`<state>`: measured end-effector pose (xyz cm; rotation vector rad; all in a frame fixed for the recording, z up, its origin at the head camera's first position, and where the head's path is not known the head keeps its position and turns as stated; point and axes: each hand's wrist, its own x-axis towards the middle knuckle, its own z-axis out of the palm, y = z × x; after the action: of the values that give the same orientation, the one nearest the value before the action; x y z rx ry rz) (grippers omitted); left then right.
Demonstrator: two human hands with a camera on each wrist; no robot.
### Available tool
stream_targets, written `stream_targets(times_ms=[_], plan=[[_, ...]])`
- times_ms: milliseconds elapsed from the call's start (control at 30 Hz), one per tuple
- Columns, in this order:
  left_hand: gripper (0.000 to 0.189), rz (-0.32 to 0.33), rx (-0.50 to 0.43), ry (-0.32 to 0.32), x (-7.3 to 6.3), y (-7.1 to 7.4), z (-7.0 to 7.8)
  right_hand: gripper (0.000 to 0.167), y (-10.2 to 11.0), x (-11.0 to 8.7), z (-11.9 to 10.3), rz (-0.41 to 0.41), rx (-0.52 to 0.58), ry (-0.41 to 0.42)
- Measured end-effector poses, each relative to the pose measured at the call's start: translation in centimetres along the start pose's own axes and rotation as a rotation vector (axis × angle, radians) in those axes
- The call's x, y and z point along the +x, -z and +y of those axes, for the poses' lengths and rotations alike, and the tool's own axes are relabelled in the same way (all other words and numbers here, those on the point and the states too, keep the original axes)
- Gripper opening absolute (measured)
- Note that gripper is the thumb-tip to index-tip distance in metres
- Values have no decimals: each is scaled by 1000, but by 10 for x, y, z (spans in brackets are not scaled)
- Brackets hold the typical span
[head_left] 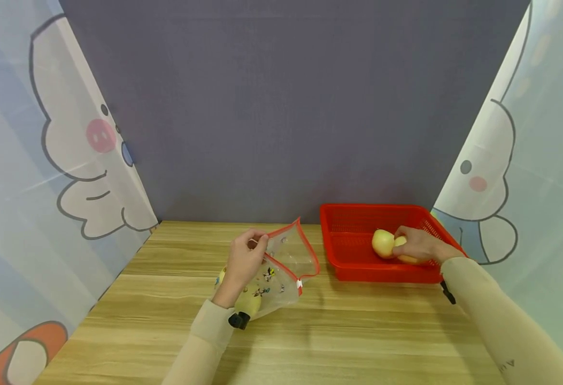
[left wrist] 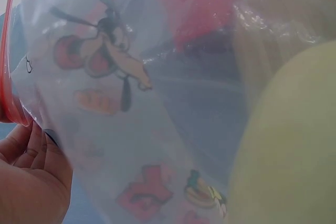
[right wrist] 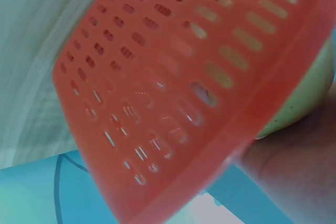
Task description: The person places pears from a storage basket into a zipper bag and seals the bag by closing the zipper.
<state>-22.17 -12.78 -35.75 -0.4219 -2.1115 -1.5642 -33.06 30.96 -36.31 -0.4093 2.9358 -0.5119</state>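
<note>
A wood-grain tabletop [head_left: 358, 342] carries a red plastic basket [head_left: 372, 272] and, left of it, a clear cartoon-printed plastic bag [head_left: 291, 248] edged in red. The left hand [head_left: 245, 259] pinches that edge, fingers nearly together. The right hand [head_left: 418, 245], fingers curled, grips a round pale-yellow fruit [head_left: 400, 242] inside the basket, beside a second one [head_left: 382, 244]; more yellow fruit [head_left: 248, 305] shows in the bag.

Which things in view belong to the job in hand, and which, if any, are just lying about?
Apparently in the job:
bag, held by the left hand
fruit, one gripped by the right hand
basket

Only surroundings:
table
cartoon sheets
grey backdrop
</note>
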Motion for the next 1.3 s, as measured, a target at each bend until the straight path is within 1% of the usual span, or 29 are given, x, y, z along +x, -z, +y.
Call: stream_targets(times_ms=[167, 400, 533, 800, 1000, 1300], plan=[[14, 4, 3, -15, -1, 1, 3, 47, 4, -2, -5, 36, 8, 16], [15, -1, 4, -7, 0, 1, 3, 46, 6, -2, -9, 76, 1, 25], [15, 1, -5, -6, 1, 1, 1, 46, 8, -1, -15, 91, -2, 45], [15, 5, 10, -14, 1, -1, 0, 48, 6, 1, -25, 88, -4, 66], [16, 8, 16, -23, 1, -1, 0, 46, 4, 3, -35, 95, 14, 79], [15, 9, 12, -13, 0, -1, 1, 48, 1, 2, -51, 100, 16, 125]])
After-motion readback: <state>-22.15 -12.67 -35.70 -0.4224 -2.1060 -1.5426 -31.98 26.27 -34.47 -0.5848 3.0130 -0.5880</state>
